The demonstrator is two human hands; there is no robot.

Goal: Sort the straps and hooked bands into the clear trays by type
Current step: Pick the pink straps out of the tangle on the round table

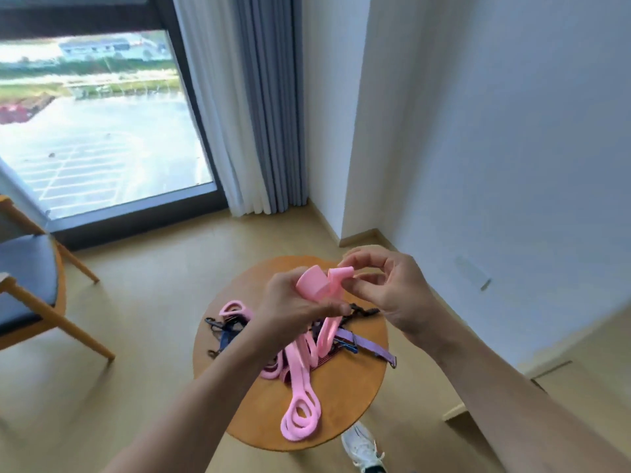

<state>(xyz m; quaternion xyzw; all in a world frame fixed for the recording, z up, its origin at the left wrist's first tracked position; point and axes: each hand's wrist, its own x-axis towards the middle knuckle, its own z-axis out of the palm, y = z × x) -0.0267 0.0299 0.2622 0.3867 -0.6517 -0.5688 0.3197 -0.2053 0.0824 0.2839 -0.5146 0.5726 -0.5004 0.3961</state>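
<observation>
Straps and hooked bands [307,349] are noted as one unsorted tangle, nothing yet separated by type.

Window [95,124] and grey curtain [259,107] are recorded at the far wall. A wooden chair [30,278] is seen at the left.

Round wooden table [348,397]: the whole tangle is carried on it. No clear trays are seen anywhere in view.

Within the tangle, several pink straps are counted, one ending in loops near the table's near edge. A purple strap [368,346] is laid toward the right. Dark blue hooked bands [225,336] are bunched at the left.

Held pink strap [312,285]: raised above the table between both hands, its tail hanging down into the tangle.

Left hand [297,302]: fingers are curled round the coiled part of the held pink strap. Right hand [386,288]: the strap's folded end is pinched between thumb and forefinger, the other fingers loosely bent.

Step judged in hand: one pink strap is being gathered or rolled up before it is placed. It is early in the task.

Next move, as judged: the hanging tail must be drawn free of the tangle without hooks being snagged. A tray must then be located, since none is visible.
</observation>
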